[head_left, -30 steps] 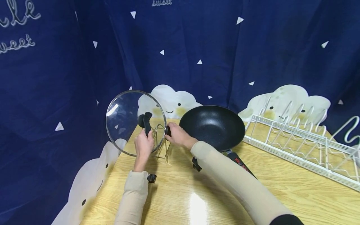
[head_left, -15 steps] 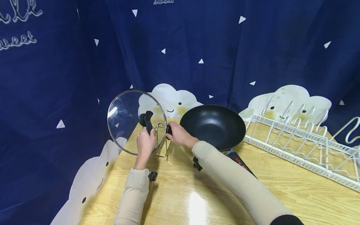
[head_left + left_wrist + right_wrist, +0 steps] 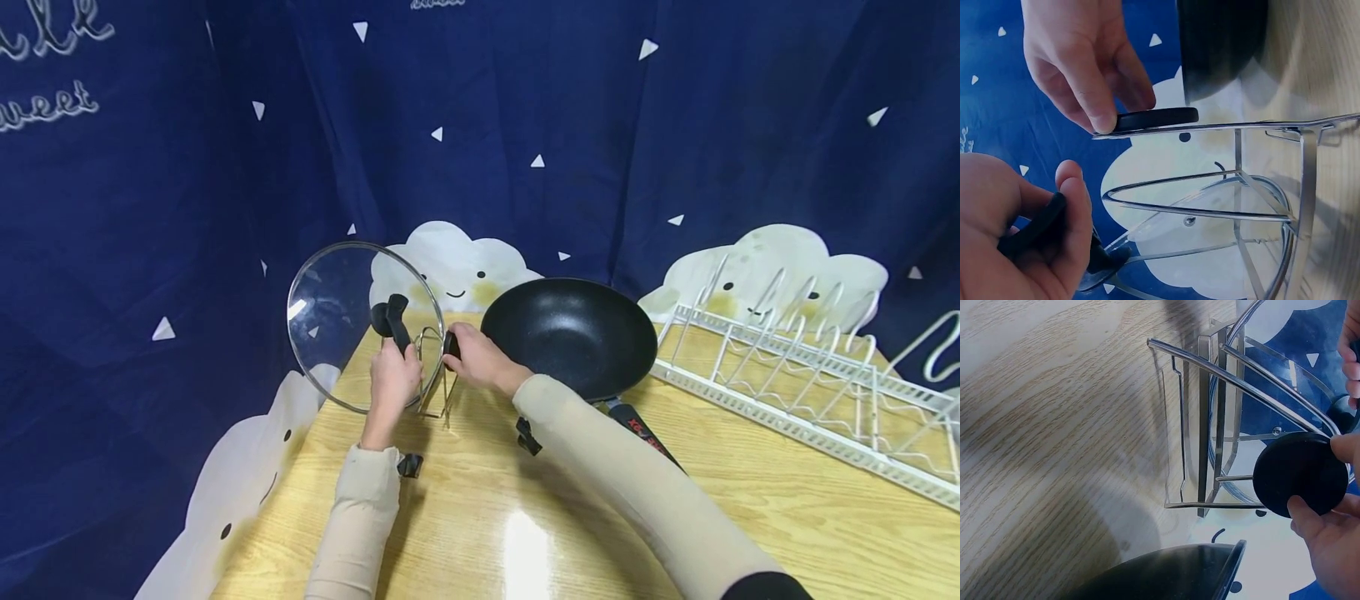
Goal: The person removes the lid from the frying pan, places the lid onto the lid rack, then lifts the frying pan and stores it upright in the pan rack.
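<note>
My left hand (image 3: 393, 379) grips the black handle (image 3: 397, 317) of a large round glass lid (image 3: 333, 342) with a metal rim. The lid stands tilted, almost upright, its lower edge among the bars of a metal wire lid stand (image 3: 1308, 187). Whether the rim bears on the stand's base is not clear. My right hand (image 3: 483, 358) pinches a black round disc (image 3: 1297, 472) at the top of the stand, thumb on its face. The stand's feet are on the wooden table. Both hands are close together, one on each side of the stand's wire loop.
A black wok (image 3: 570, 342) sits just right of the stand, its handle (image 3: 637, 429) pointing toward me under my right forearm. A white wire dish rack (image 3: 795, 392) occupies the table's right side. Behind hangs a dark blue curtain (image 3: 480, 100) with cloud shapes.
My left hand has shifted very slightly right and upward along with the lid's handle. The right hand keeps its hold on the disc, and the stand and wok look unchanged.
</note>
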Demonstrator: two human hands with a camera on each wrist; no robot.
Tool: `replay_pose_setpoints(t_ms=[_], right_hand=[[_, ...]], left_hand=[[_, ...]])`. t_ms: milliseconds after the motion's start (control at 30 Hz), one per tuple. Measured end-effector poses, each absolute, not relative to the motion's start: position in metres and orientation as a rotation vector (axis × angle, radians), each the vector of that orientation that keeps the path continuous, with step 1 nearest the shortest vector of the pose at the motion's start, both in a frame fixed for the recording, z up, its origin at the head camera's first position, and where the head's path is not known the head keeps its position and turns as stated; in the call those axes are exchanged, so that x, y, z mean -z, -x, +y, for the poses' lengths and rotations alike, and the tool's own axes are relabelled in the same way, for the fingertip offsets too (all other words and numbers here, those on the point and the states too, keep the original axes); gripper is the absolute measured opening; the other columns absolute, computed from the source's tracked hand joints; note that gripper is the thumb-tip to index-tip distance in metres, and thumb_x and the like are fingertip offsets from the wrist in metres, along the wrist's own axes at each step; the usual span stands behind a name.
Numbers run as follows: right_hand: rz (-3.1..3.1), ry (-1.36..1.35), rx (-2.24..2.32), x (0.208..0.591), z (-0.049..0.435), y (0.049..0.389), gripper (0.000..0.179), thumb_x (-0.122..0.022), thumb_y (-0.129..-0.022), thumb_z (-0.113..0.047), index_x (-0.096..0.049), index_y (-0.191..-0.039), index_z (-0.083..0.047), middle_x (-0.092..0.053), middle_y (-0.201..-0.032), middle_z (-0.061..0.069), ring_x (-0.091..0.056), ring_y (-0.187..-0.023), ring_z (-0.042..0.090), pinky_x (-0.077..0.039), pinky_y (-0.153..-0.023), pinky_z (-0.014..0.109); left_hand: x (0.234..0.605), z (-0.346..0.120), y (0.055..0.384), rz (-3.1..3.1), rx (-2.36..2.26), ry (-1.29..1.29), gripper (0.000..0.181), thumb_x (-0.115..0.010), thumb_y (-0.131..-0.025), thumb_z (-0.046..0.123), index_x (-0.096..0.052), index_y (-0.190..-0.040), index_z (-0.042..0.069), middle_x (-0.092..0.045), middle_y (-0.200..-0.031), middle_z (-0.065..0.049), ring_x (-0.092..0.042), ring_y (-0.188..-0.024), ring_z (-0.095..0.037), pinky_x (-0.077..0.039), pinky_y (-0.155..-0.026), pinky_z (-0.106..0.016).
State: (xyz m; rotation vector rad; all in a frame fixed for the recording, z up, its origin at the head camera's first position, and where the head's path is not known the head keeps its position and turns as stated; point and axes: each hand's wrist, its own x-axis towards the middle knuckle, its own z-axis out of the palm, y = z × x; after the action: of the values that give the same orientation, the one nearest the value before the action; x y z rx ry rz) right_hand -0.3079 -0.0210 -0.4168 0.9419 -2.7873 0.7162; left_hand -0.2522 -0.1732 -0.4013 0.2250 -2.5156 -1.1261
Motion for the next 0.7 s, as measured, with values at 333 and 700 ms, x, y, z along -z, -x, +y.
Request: replay_pose_setpoints(t_ms=[333, 700], right_hand=[[-2.811, -0.94, -0.723, 0.415, -0.0224, 0.3077, 0.046, -0.056, -0.096, -0.023, -0.039, -0.131, 0.002, -0.047, -0.127, 0.018, -0.052, -0.107, 0.024, -0.046, -0.089, 0.038], [-2.816, -0.944, -0.752, 0.4132, -0.0237, 0.3093, 0.046, -0.054, -0.096, -0.024, -0.039, -0.13, 0.003, -0.046, -0.124, 0.017, -0.051, -0.104, 0.022, -0.046, -0.086, 0.037]], left_hand=[[0.3967, -0.1711, 0.2512, -2.511, 1.282, -0.255, 0.019, -0.045, -0.097, 0.013, -0.054, -0.105, -0.003, -0.068, -0.073, -0.012, -0.062, -0.051, -0.013, -0.049, -0.057, -0.029], [0.3985, -0.1735, 0.2545, -2.515, 1.292, -0.231, 0.019, -0.046, -0.096, 0.013, -0.052, -0.104, -0.004, -0.068, -0.076, -0.016, -0.061, -0.049, -0.012, -0.051, -0.061, -0.032]])
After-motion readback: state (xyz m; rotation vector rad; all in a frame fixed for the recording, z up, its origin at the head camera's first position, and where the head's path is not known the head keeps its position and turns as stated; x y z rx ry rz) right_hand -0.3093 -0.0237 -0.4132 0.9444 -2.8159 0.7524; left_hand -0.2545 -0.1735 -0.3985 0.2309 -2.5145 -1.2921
